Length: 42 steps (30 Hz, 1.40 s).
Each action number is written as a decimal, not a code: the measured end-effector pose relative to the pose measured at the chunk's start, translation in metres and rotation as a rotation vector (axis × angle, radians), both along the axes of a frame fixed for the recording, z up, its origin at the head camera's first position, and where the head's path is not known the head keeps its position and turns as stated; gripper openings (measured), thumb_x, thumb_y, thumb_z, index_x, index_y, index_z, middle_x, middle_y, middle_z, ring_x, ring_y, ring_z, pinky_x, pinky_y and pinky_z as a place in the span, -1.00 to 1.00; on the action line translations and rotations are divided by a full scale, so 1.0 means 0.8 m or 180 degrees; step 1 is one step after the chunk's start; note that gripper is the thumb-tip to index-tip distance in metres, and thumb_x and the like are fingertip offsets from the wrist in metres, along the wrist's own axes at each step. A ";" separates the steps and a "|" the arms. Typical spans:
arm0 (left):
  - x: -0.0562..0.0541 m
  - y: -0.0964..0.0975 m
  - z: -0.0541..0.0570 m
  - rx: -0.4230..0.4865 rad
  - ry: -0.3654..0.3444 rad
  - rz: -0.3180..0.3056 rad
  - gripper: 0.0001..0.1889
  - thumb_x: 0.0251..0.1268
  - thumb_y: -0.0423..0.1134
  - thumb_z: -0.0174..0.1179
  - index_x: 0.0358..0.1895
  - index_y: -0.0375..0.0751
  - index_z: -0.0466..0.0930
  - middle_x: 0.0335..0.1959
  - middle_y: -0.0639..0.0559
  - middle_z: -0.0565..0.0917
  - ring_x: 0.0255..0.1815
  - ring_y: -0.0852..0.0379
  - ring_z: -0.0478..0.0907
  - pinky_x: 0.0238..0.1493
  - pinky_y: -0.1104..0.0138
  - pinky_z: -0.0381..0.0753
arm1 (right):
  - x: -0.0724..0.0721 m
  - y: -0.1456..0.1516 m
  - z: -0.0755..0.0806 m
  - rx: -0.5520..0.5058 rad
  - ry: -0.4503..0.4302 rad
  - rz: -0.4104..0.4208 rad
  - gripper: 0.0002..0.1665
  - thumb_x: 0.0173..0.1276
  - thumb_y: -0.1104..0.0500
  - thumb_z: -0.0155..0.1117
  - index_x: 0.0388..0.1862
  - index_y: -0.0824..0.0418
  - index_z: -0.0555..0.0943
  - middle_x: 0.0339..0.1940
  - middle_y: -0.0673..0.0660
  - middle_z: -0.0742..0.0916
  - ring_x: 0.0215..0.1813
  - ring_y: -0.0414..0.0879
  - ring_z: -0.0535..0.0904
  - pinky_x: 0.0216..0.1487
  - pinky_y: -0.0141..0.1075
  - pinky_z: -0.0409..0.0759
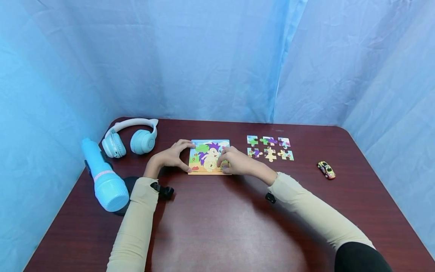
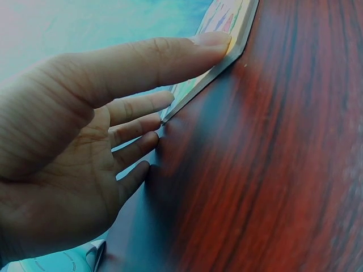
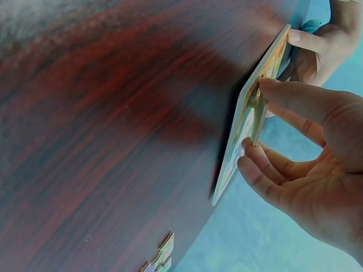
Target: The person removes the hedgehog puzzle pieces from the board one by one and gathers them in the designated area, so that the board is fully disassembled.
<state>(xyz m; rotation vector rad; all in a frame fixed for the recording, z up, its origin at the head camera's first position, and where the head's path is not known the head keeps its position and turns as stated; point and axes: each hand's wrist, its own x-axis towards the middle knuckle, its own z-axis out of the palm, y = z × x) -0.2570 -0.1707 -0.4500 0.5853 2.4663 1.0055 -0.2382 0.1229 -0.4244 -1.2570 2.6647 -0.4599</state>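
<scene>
A picture puzzle board (image 1: 207, 173) with a purple-haired cartoon figure lies flat on the dark table. At its left side, my left hand (image 1: 171, 155) touches it with spread fingers. In the left wrist view, the left thumb (image 2: 198, 54) rests on a corner and the fingers lie near the edge. Over the board's right part is my right hand (image 1: 239, 161). The right wrist view shows it pinching a puzzle piece (image 3: 259, 122) between thumb and fingers, tilted against the board's surface. The piece's picture is mostly hidden.
Several loose puzzle pieces (image 1: 270, 154) lie in two rows right of the board. Farther right stands a small toy car (image 1: 326, 170). To the left are light-blue headphones (image 1: 142, 141) and a blue microphone-shaped object (image 1: 110, 189). Blue curtains (image 1: 217, 60) surround the table (image 1: 244, 226).
</scene>
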 end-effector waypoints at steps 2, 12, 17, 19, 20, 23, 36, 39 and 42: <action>0.000 0.000 -0.001 0.0007 0.0008 -0.0009 0.00 0.02 -0.17 0.58 0.55 -0.18 0.22 0.60 -0.22 0.01 0.60 -0.25 -0.08 0.52 -0.22 0.19 | 0.000 0.000 -0.001 -0.0015 0.0010 0.0016 -0.83 0.26 0.25 0.48 -0.16 0.19 0.79 0.00 0.18 0.74 0.15 0.10 0.55 0.24 0.03 0.50; 0.003 0.001 0.004 0.0009 0.0022 0.0009 0.00 0.00 -0.18 0.59 0.55 -0.19 0.24 0.60 -0.23 0.03 0.60 -0.25 -0.07 0.51 -0.22 0.22 | -0.001 0.005 -0.002 -0.0103 -0.0015 0.0170 -0.82 0.32 0.32 0.36 -0.13 0.22 0.79 -0.03 0.20 0.74 0.06 0.05 0.58 0.06 -0.09 0.59; 0.003 0.001 0.005 0.0002 0.0047 -0.0018 0.00 0.01 -0.17 0.58 0.55 -0.21 0.23 0.59 -0.24 0.04 0.59 -0.25 -0.06 0.50 -0.22 0.24 | -0.001 0.007 0.002 -0.0071 -0.0057 0.0259 -0.78 0.36 0.32 0.33 -0.06 0.21 0.80 -0.02 0.18 0.75 0.09 0.05 0.59 0.11 -0.08 0.60; 0.003 0.000 0.005 0.0017 0.0049 -0.0021 -0.01 0.02 -0.18 0.58 0.55 -0.22 0.24 0.59 -0.24 0.03 0.59 -0.26 -0.06 0.50 -0.22 0.24 | -0.001 0.007 0.004 -0.0037 -0.0075 0.0282 -0.76 0.38 0.31 0.32 -0.02 0.21 0.80 -0.02 0.18 0.76 0.11 0.05 0.59 0.15 -0.07 0.59; 0.003 0.000 0.006 0.0029 0.0041 -0.0015 -0.01 0.02 -0.19 0.58 0.54 -0.22 0.24 0.59 -0.24 0.03 0.60 -0.26 -0.06 0.50 -0.23 0.23 | -0.001 0.007 0.004 -0.0019 -0.0075 0.0288 -0.75 0.38 0.31 0.32 -0.01 0.21 0.80 -0.02 0.17 0.76 0.11 0.05 0.59 0.16 -0.06 0.59; 0.004 -0.001 0.006 0.0041 0.0042 -0.0015 -0.01 0.02 -0.19 0.58 0.54 -0.23 0.24 0.59 -0.25 0.03 0.60 -0.27 -0.07 0.50 -0.24 0.21 | -0.001 0.006 0.005 0.0003 -0.0059 0.0309 -0.74 0.38 0.31 0.32 0.00 0.21 0.79 -0.02 0.18 0.76 0.10 0.05 0.59 0.16 -0.06 0.58; 0.002 0.001 0.004 -0.0005 0.0049 -0.0009 -0.01 0.02 -0.16 0.58 0.55 -0.21 0.24 0.59 -0.25 0.03 0.59 -0.26 -0.06 0.50 -0.24 0.21 | 0.000 0.022 0.007 -0.0172 -0.0244 0.0122 -0.76 0.43 0.25 0.32 0.04 0.19 0.74 0.08 0.17 0.69 0.11 0.04 0.55 0.12 -0.07 0.57; 0.002 0.000 0.003 -0.0003 0.0045 -0.0006 -0.01 0.02 -0.16 0.58 0.55 -0.21 0.23 0.60 -0.25 0.02 0.59 -0.26 -0.06 0.50 -0.23 0.22 | -0.001 0.035 0.009 -0.0220 -0.0239 0.0050 -0.77 0.39 0.23 0.36 0.00 0.16 0.76 0.05 0.15 0.68 0.05 0.01 0.55 0.06 -0.11 0.59; 0.002 0.000 0.003 -0.0005 0.0050 -0.0003 0.00 0.02 -0.16 0.58 0.55 -0.21 0.23 0.60 -0.24 0.02 0.59 -0.26 -0.06 0.50 -0.23 0.23 | -0.001 0.050 0.011 -0.0241 -0.0195 -0.0023 -0.78 0.36 0.21 0.38 -0.03 0.14 0.77 0.03 0.13 0.68 -0.01 -0.03 0.56 -0.02 -0.17 0.58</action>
